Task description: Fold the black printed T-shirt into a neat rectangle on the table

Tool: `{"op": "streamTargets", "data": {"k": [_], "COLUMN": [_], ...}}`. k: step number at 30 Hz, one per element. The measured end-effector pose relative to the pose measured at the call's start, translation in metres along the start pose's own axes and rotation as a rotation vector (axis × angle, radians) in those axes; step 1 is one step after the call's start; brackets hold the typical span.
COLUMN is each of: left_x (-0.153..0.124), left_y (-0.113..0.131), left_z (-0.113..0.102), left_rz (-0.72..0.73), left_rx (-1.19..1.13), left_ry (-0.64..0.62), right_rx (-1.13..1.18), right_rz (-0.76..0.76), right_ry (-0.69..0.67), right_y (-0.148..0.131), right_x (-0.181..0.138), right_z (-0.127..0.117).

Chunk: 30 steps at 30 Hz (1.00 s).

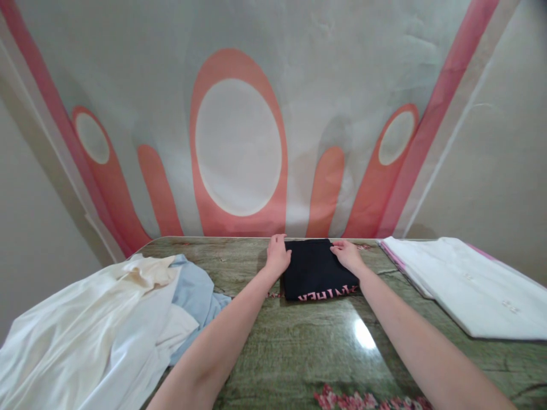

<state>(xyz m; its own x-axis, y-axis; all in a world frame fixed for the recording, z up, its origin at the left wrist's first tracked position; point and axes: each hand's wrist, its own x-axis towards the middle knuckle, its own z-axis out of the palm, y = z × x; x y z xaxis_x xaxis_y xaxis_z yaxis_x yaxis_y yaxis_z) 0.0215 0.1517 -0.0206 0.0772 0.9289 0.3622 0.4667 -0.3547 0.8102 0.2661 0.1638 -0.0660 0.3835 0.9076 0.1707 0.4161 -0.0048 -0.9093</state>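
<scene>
A folded black garment with pink lettering along its near edge lies at the far middle of the table. My left hand rests on its left side, fingers flat and pointing away from me. My right hand lies on its right far corner, fingers stretched over the cloth. Both hands press on the garment and hold nothing else.
A loose heap of white clothes and a light blue one covers the table's left side. A folded white garment lies at the right. The glossy green table abuts a wall hanging with pink ovals.
</scene>
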Motion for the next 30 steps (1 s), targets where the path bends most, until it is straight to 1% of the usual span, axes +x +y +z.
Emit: {"op": "streamTargets", "data": {"k": [1, 2, 4, 5, 7, 10, 14, 16, 19, 21, 25, 27, 30], "left_x": [-0.007, -0.015, -0.03, -0.037, -0.048, -0.054, -0.054, -0.054, -0.055, -0.054, -0.051, -0.049, -0.048], "left_y": [0.009, 0.018, 0.032, 0.037, 0.042, 0.042, 0.038, 0.037, 0.038, 0.039, 0.039, 0.039, 0.038], "left_z": [0.005, 0.01, 0.024, 0.03, 0.04, 0.045, 0.043, 0.044, 0.045, 0.045, 0.042, 0.038, 0.032], "left_rz": [0.071, 0.139, 0.219, 0.24, 0.272, 0.306, 0.317, 0.312, 0.294, 0.282, 0.252, 0.281, 0.34], "left_rx": [0.034, 0.057, 0.082, 0.094, 0.127, 0.171, 0.168, 0.15, 0.143, 0.138, 0.09, 0.079, 0.098], "left_ry": [-0.088, -0.212, -0.387, -0.449, -0.507, -0.524, -0.502, -0.491, -0.505, -0.513, -0.522, -0.522, -0.542], "right_rx": [-0.002, -0.002, 0.007, 0.017, 0.052, 0.123, 0.26, 0.272, 0.23, 0.201, 0.215, 0.217, 0.157], "right_rz": [0.007, 0.011, 0.016, 0.017, 0.026, 0.05, 0.114, 0.129, 0.096, 0.044, -0.052, -0.074, -0.089], "right_ry": [0.001, 0.002, -0.001, -0.006, -0.032, -0.104, -0.216, -0.264, -0.332, -0.405, -0.559, -0.586, -0.578], "right_y": [-0.001, -0.002, -0.005, -0.007, -0.011, -0.015, -0.016, -0.018, -0.024, -0.028, -0.03, -0.029, -0.029], "right_x": [0.0, 0.0, -0.001, -0.003, -0.009, -0.028, -0.067, -0.087, -0.11, -0.12, -0.126, -0.126, -0.127], "right_z": [0.0, -0.001, -0.003, -0.005, -0.01, -0.024, -0.054, -0.069, -0.084, -0.087, -0.083, -0.081, -0.084]}}
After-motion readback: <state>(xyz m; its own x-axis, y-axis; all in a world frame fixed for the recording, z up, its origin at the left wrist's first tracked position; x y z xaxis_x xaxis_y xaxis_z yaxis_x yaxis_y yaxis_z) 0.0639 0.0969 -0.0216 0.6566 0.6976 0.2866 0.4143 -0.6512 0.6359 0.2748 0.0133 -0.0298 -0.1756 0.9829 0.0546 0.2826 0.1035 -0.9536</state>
